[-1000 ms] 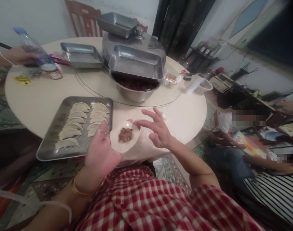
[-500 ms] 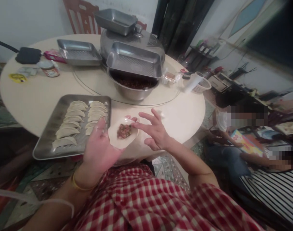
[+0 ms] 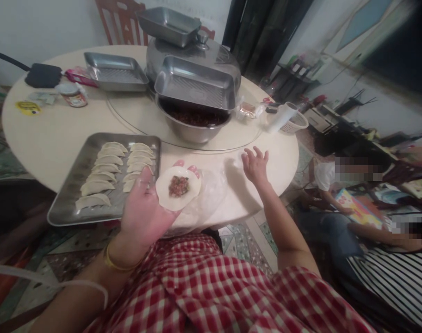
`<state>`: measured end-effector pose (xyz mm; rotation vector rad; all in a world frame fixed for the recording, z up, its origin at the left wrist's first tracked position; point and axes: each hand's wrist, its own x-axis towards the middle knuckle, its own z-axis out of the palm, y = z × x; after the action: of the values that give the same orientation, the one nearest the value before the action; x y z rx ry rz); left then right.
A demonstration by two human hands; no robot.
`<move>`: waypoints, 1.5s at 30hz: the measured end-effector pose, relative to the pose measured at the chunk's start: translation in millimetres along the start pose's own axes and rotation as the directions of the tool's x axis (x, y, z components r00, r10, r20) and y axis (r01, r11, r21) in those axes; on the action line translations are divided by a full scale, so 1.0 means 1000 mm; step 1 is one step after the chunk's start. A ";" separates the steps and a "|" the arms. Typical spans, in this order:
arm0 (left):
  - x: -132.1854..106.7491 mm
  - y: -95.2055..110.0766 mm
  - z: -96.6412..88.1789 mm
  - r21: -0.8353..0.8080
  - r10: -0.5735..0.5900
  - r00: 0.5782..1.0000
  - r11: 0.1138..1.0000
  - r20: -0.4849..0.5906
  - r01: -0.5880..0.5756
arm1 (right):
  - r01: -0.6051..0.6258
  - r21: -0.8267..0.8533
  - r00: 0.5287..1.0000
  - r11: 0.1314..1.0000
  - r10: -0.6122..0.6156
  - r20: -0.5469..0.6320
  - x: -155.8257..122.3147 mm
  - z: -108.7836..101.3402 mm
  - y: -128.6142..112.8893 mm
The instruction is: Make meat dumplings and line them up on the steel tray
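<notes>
On the upturned palm and fingers of my left hand (image 3: 146, 208) rests a round, pale dumpling wrapper (image 3: 164, 194), lying flat. A small mound of reddish meat filling (image 3: 178, 186) with green bits sits at its centre. My right hand (image 3: 256, 165) is apart from it, over the right part of the table, with its fingers spread and slightly bent. Something small and whitish beside those fingers is too unclear to name. Left of my left hand, a metal tray (image 3: 67, 189) holds two rows of folded dumplings (image 3: 99, 186).
A steel bowl (image 3: 193, 134) of dark filling stands mid-table, with a metal tray (image 3: 197, 88) over its back edge. Behind it is a large lidded pan (image 3: 211, 53). A jar (image 3: 74, 98) stands at left; a white basket (image 3: 296, 125) at right. People sit beyond the table.
My right hand has moved away from the wrapper, to the right and farther over the table. My left hand keeps holding the wrapper, which now shows whole.
</notes>
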<state>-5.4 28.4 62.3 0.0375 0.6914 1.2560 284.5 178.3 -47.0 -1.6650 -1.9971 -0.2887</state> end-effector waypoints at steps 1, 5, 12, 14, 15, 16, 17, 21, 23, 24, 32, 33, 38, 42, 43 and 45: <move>0.000 0.000 0.001 0.005 -0.002 1.000 1.000 -0.004 0.002 | 0.002 0.004 1.000 1.000 -0.002 0.012 0.000 0.001 0.001; 0.000 0.000 0.000 0.008 -0.021 1.000 1.000 0.008 0.021 | -0.037 0.087 0.998 0.995 0.041 -0.045 0.002 -0.013 -0.007; 0.006 -0.007 -0.009 0.021 -0.084 0.993 0.996 0.078 0.082 | 0.232 0.581 0.973 0.780 -0.189 -0.134 -0.025 -0.082 -0.104; 0.007 -0.009 -0.010 0.010 -0.099 0.991 0.995 0.086 0.098 | 0.381 0.596 0.908 0.707 -0.409 -0.096 -0.033 -0.091 -0.134; 0.007 -0.009 -0.010 0.000 -0.108 0.990 0.994 0.091 0.109 | 0.427 0.584 0.873 0.690 -0.483 -0.068 -0.036 -0.092 -0.146; 0.007 -0.009 -0.010 -0.013 -0.117 0.989 0.993 0.094 0.118 | 0.460 0.567 0.845 0.683 -0.534 -0.043 -0.037 -0.091 -0.154; 0.006 -0.008 -0.010 -0.027 -0.124 0.987 0.992 0.098 0.127 | 0.484 0.547 0.824 0.683 -0.566 -0.022 -0.038 -0.090 -0.160; 0.005 -0.004 -0.012 -0.068 -0.114 0.990 0.990 0.085 0.120 | 0.537 0.488 0.791 0.688 -0.611 -0.010 -0.036 -0.081 -0.171; 0.005 -0.002 -0.015 -0.074 -0.120 0.989 0.989 0.082 0.126 | 0.552 0.477 0.782 0.684 -0.623 -0.013 -0.035 -0.078 -0.175; 0.006 -0.002 -0.018 -0.074 -0.123 0.988 0.989 0.090 0.130 | 0.564 0.473 0.774 0.677 -0.633 -0.017 -0.036 -0.078 -0.178; 0.005 0.002 -0.026 -0.110 -0.145 0.987 0.982 0.072 0.152 | 0.702 0.478 0.654 0.528 -0.743 -0.140 -0.045 -0.085 -0.196; 0.005 0.003 -0.025 -0.126 -0.125 0.990 0.983 0.069 0.133 | 0.706 0.476 0.661 0.525 -0.729 -0.177 -0.042 -0.088 -0.191; 0.004 0.006 -0.024 -0.133 -0.029 0.989 0.990 0.148 0.049 | 0.371 0.219 0.918 0.902 -0.322 -0.229 -0.008 -0.081 -0.115; 0.007 0.002 -0.025 -0.072 -0.061 0.986 0.995 0.157 0.073 | -0.005 -0.031 0.998 0.999 0.004 -0.055 0.013 -0.047 -0.042; 0.008 0.000 -0.025 -0.060 -0.070 0.985 0.995 0.156 0.080 | -0.026 -0.076 1.000 0.997 0.027 0.006 0.014 -0.038 -0.031; 0.010 -0.004 -0.024 -0.040 -0.078 0.984 0.996 0.158 0.085 | -0.025 -0.139 0.995 0.990 0.038 0.094 0.012 -0.024 -0.017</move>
<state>-12.9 28.0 36.8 0.0683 0.5226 1.1761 273.3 173.1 -17.9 -1.8260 -2.0597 -0.3478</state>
